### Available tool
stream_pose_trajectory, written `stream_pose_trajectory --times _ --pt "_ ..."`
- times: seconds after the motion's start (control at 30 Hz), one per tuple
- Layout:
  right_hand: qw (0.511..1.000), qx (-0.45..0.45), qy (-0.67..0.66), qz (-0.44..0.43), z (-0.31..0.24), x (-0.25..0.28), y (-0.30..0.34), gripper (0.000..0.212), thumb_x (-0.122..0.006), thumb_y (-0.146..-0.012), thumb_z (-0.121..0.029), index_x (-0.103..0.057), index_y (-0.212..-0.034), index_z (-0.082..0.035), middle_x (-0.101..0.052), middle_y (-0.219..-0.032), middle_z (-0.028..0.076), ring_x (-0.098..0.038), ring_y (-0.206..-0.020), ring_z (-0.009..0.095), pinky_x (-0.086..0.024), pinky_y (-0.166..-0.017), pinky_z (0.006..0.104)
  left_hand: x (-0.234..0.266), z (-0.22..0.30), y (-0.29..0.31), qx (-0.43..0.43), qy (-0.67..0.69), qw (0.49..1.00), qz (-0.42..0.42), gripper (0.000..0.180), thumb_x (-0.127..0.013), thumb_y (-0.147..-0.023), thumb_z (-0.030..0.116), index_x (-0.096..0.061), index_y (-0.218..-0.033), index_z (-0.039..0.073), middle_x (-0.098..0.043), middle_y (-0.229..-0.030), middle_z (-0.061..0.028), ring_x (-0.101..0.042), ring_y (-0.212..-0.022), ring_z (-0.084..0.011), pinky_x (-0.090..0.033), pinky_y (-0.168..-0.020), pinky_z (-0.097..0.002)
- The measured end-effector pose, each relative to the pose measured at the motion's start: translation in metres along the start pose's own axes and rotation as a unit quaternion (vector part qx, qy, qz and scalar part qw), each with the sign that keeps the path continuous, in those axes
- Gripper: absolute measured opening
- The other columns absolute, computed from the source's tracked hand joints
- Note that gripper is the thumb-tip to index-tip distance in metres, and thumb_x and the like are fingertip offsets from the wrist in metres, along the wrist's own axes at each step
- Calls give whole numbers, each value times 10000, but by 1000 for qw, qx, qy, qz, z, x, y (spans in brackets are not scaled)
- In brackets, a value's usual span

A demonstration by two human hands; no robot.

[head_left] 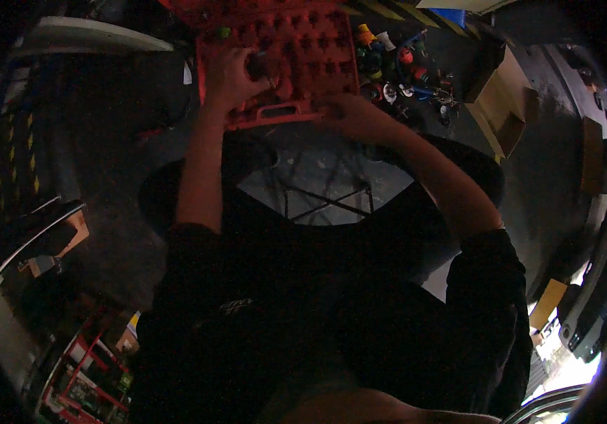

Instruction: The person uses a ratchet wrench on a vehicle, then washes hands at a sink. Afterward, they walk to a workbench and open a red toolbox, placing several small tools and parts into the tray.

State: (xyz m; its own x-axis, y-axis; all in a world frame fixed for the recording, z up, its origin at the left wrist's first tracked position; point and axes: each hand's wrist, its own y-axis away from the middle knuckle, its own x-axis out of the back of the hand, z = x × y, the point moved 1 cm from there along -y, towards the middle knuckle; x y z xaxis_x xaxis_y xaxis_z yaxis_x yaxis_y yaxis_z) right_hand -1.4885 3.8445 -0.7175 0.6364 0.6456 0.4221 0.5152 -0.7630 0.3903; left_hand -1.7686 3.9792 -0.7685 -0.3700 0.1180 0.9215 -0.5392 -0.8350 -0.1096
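A red plastic case point(317, 56) with rows of moulded recesses lies open in front of me, its carry handle point(277, 111) on the near side. Over its left part, my left hand point(234, 78) is curled around a dark round part point(257, 67); dim light hides what kind it is. A small green piece point(223, 32) sits in the case's far left corner. At the near right corner, my right hand point(351, 117) is closed on the case's edge, its fingertips partly lost in shadow.
Right of the case lies a loose pile of small coloured caps and fittings point(406, 55). Beyond it stands an open cardboard box point(504, 106). A red-framed rack point(84, 367) is at the lower left, and a black-and-silver object point(38, 237) lies above it.
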Motion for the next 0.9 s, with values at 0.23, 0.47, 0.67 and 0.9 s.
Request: stream_pose_trajectory --times 0.23,0.47,0.67,0.9 --pt "999 21 -47 1 -22 7 17 479 -704 -915 -318 -609 -1295 -41 -705 -1139 172 -679 -1046 288 -534 -919 402 -60 -18 2 92 8 996 -13 846 -835 -665 565 -582 -1338 119 -657 -1250 -146 -652 -1107 -344 -529 -937 -464" --pt "1000 -11 18 9 -4 -3 0 440 -711 -892 -292 -624 -1236 -33 -703 -1045 181 -688 -947 294 -541 -823 402 -117 -55 -10 158 -8 986 -45 844 -801 -694 606 -579 -1345 117 -637 -1286 -153 -618 -1176 -336 -511 -968 -485" --pt "999 -8 -43 11 -10 -9 -15 383 -701 -885 -248 -639 -1193 -28 -713 -922 153 -698 -841 270 -549 -747 390 -148 -75 -18 147 31 988 -16 821 -796 -709 582 -584 -1335 96 -608 -1322 -167 -605 -1187 -354 -509 -976 -481" --pt "1000 -16 -5 -20 -12 -22 -40 359 -682 -887 -231 -660 -1191 -40 -722 -931 152 -704 -841 308 -557 -756 416 -173 -94 -27 201 58 976 -53 801 -812 -719 504 -555 -1357 94 -612 -1308 -184 -611 -1170 -371 -526 -952 -486"
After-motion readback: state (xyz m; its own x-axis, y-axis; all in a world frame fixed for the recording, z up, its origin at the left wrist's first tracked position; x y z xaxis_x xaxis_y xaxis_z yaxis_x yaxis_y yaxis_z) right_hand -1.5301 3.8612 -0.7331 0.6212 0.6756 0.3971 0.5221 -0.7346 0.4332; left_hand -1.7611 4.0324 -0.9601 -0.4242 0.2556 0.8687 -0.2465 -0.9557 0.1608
